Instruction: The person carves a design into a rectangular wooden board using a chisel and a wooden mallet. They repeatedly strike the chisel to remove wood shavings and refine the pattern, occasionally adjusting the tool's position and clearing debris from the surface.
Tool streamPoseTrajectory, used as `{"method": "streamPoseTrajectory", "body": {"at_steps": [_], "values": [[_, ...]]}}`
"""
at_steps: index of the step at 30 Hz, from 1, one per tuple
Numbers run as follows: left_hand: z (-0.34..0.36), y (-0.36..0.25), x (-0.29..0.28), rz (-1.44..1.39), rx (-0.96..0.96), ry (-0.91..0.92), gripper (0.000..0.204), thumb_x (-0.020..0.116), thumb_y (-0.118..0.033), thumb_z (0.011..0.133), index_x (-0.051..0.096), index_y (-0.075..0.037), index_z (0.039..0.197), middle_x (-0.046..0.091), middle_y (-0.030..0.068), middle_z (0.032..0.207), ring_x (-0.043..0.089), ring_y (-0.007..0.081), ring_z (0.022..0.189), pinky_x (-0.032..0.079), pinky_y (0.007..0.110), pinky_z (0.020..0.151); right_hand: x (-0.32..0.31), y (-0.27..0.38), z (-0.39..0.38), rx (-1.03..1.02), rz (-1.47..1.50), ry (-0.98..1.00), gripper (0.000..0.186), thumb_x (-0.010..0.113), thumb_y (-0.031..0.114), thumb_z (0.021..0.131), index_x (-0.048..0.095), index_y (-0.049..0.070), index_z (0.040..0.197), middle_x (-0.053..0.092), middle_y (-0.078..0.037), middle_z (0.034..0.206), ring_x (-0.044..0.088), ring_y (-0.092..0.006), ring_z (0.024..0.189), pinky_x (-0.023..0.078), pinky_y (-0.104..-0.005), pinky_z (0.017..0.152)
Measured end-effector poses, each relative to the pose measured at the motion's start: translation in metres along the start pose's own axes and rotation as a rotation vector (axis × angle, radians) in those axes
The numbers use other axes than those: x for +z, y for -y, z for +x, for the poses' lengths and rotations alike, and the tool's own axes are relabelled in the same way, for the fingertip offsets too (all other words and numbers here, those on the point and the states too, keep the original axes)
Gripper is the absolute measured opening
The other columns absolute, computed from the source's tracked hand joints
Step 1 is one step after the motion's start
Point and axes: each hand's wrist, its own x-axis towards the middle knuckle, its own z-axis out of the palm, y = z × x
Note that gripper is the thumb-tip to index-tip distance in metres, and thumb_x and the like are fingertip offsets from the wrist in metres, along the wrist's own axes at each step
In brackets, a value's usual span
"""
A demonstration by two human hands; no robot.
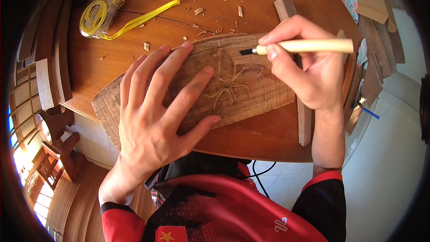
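Observation:
A brown wooden board (268, 92) with a spider-like shape carved in relief lies on the table in front of me. My left hand (156, 103) rests flat on its left part with the fingers spread. In my right hand (309, 67) is a carving chisel (318, 45) with a pale wooden handle and a short dark blade, pinched between thumb and fingers. The blade points left, over the upper right part of the board, beside the carved lines; whether its tip touches the wood I cannot tell. My right palm hides part of a wooden stick.
The wooden stick (304, 123) lies across the board's right end. Upper left on the table (251, 141) sits a tape measure (99, 16) with a yellow strap. Wood chips (199, 11) are scattered beyond the board. Planks (376, 40) stand at the right; a wooden chair (62, 152) is lower left.

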Motion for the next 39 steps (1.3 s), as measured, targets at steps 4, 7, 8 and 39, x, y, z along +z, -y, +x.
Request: {"method": "streamPoseTrajectory", "body": {"at_steps": [4, 7, 8, 39], "values": [[0.0, -0.001, 0.0, -0.008, 0.0, -0.011, 0.069, 0.088, -0.031, 0.066, 0.07, -0.015, 0.131, 0.052, 0.0134, 0.152, 0.049, 0.0379, 0.138, 0.038, 0.052, 0.113, 0.009, -0.01, -0.001, -0.221, -0.065, -0.082, 0.006, 0.073, -0.003, 0.084, 0.072, 0.0, 0.09, 0.068, 0.001, 0.073, 0.052, -0.0017, 0.061, 0.041, -0.0194, 0.054], [0.0, -0.001, 0.0, -0.006, 0.002, -0.02, 0.069, 0.088, -0.031, 0.066, 0.069, -0.016, 0.131, 0.052, 0.0127, 0.152, 0.049, 0.0376, 0.138, 0.038, 0.052, 0.113, 0.014, -0.007, -0.003, -0.25, -0.096, -0.128, 0.006, 0.073, -0.003, 0.084, 0.072, 0.0, 0.089, 0.068, 0.001, 0.072, 0.053, -0.0024, 0.061, 0.042, -0.0198, 0.055], [0.0, -0.001, 0.0, -0.007, 0.005, -0.025, 0.069, 0.088, -0.031, 0.066, 0.069, -0.016, 0.132, 0.052, 0.0126, 0.152, 0.049, 0.0376, 0.138, 0.038, 0.052, 0.113, 0.016, -0.006, -0.004, -0.251, -0.101, -0.135, 0.006, 0.073, -0.002, 0.084, 0.072, 0.0, 0.089, 0.068, 0.001, 0.073, 0.053, -0.0028, 0.061, 0.042, -0.02, 0.054], [-0.005, 0.002, 0.004, -0.022, 0.034, -0.092, 0.066, 0.087, -0.031, 0.071, 0.069, -0.016, 0.133, 0.053, 0.0121, 0.152, 0.051, 0.0364, 0.136, 0.039, 0.051, 0.113, 0.03, -0.011, -0.022, -0.35, -0.218, -0.24, 0.011, 0.073, -0.007, 0.083, 0.072, -0.002, 0.092, 0.074, -0.01, 0.084, 0.072, -0.0151, 0.073, 0.057, -0.026, 0.066]]}}
